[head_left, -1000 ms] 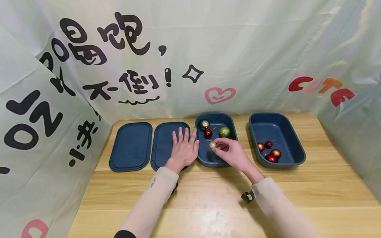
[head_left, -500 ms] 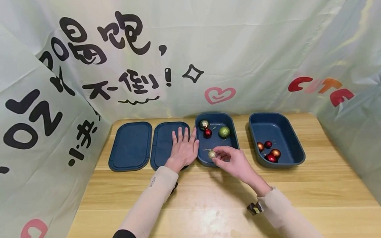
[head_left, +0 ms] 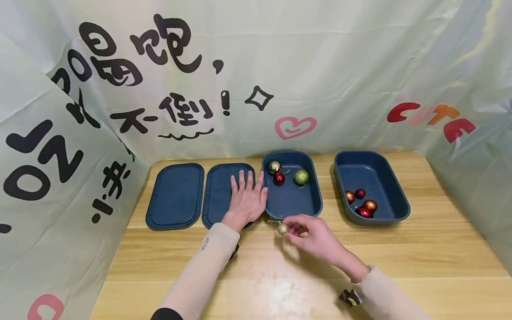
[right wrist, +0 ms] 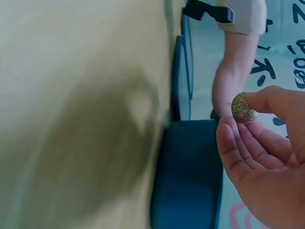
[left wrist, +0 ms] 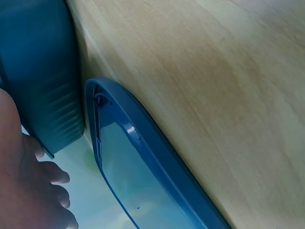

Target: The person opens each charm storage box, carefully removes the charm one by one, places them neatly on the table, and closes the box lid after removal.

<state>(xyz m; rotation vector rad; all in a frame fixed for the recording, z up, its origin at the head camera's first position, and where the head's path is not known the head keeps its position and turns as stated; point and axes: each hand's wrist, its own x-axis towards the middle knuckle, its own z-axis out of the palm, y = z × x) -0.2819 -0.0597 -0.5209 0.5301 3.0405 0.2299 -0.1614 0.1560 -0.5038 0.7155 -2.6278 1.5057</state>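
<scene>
Between thumb and fingers my right hand [head_left: 315, 237] pinches a small glittery gold bauble [head_left: 282, 228], held just in front of the near edge of the middle blue box [head_left: 292, 202]. The right wrist view shows the same gold bauble [right wrist: 243, 109] at the fingertips. Inside that box lie a shiny gold bauble [head_left: 274, 166], a red bauble [head_left: 279, 178] and a glittery green bauble [head_left: 302, 177]. With fingers spread, my left hand [head_left: 246, 204] overlaps the right part of a blue lid [head_left: 218, 197], its thumb right at the box's left rim.
A second blue box [head_left: 380, 186] stands on the right, with copper baubles [head_left: 370, 205] and red baubles [head_left: 364, 212] in its near left corner. Another blue lid [head_left: 175, 198] lies at the far left. Printed cloth [head_left: 343, 74] walls in the wooden table [head_left: 265, 288].
My right hand has drawn the gold bauble back toward me, from inside the middle box to in front of its near rim. My left hand has stayed in place.
</scene>
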